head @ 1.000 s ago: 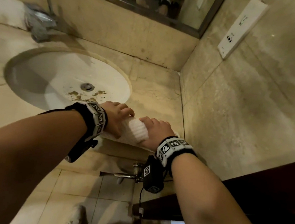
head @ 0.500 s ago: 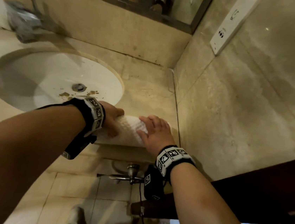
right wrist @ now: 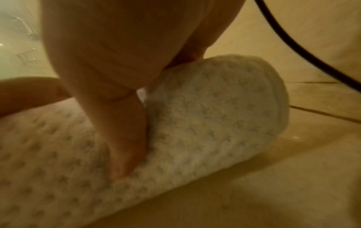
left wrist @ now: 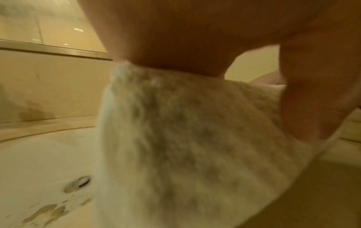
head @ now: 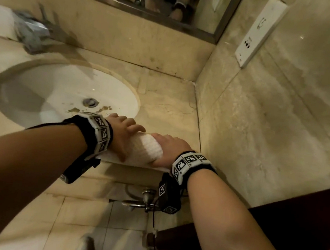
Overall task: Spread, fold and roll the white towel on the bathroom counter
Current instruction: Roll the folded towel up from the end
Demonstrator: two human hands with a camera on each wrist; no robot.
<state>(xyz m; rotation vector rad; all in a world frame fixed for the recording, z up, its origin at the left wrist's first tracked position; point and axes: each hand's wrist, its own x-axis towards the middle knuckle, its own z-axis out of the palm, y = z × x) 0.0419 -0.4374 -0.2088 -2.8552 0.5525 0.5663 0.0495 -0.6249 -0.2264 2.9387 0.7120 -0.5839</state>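
Both hands, left hand (head: 125, 132) and right hand (head: 168, 149), curl around the white towel (head: 146, 150) roll. Roll sits at the counter (head: 168, 108) edge. Uneven pressure could telescope it or drop it.

The white towel (head: 145, 150) lay at the front edge of the counter (head: 171, 113), just right of the sink (head: 61, 92) — rolled into a thick cylinder with its axis running left to right. Its waffle-textured weave showed in small raised squares. A flat, unrolled strip still trailed from the roll toward the counter's front edge — the roll's right end showed layered turns of cloth (right wrist: 277, 98).
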